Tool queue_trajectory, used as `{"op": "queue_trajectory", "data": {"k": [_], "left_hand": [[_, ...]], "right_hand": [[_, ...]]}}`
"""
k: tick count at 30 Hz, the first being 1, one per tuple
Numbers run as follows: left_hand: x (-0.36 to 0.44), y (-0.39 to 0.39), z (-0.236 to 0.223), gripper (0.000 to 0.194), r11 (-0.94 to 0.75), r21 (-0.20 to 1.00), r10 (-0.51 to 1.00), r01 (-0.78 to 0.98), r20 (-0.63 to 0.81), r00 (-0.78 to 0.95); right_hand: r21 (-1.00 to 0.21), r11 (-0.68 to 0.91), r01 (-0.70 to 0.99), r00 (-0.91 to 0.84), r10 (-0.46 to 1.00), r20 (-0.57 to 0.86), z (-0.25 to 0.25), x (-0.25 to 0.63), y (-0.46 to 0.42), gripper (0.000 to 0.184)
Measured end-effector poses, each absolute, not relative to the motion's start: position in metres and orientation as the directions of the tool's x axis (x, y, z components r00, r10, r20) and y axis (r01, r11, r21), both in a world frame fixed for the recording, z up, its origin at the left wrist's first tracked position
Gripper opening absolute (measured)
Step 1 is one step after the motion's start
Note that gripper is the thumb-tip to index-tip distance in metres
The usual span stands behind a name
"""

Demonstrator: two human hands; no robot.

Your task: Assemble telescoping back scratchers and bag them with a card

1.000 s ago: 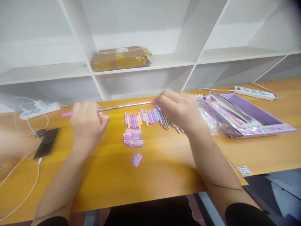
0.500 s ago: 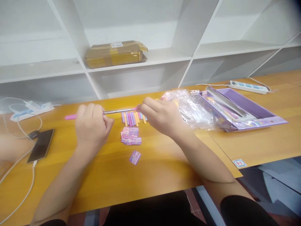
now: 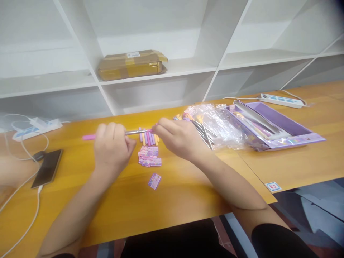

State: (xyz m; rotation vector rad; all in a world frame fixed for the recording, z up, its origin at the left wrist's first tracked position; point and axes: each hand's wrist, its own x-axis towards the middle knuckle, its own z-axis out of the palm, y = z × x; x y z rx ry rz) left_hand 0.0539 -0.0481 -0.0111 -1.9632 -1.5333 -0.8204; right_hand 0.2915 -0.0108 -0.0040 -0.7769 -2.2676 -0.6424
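My left hand (image 3: 113, 148) is closed around a telescopic metal rod (image 3: 135, 132) with a pink handle (image 3: 88, 137) sticking out to the left. My right hand (image 3: 178, 138) pinches the rod's pink tip at the other end. Below the rod lie several short pastel sticks (image 3: 148, 138) in a row on the wooden table (image 3: 188, 193). Small purple sticker cards (image 3: 149, 157) sit in front of them, and one card (image 3: 154, 180) lies apart, nearer me.
A crumpled clear bag (image 3: 220, 123) with metal rods and small forks lies right of my hand, beside an open purple box (image 3: 279, 127). A phone (image 3: 47, 167) on a white cable and power strips (image 3: 34, 127) (image 3: 281, 100) sit on the table. A brown parcel (image 3: 131, 64) rests on the white shelf.
The rod has been pushed shorter: my right hand moved left toward my left hand. The view shifted, showing more of the bag.
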Motion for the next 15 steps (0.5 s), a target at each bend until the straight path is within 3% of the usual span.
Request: {"op": "queue_trajectory", "data": {"k": [8, 15], "left_hand": [[0.047, -0.043, -0.011, 0.022, -0.281, -0.120, 0.674, 0.952, 0.682, 0.285], [0.043, -0.037, -0.011, 0.019, -0.283, -0.125, 0.763, 0.951, 0.572, 0.302]], "right_hand": [[0.211, 0.747, 0.630, -0.664, 0.378, 0.645, -0.015, 0.277, -0.016, 0.030], [0.113, 0.737, 0.666, -0.666, 0.520, 0.535, -0.012, 0.277, -0.003, 0.030]]}}
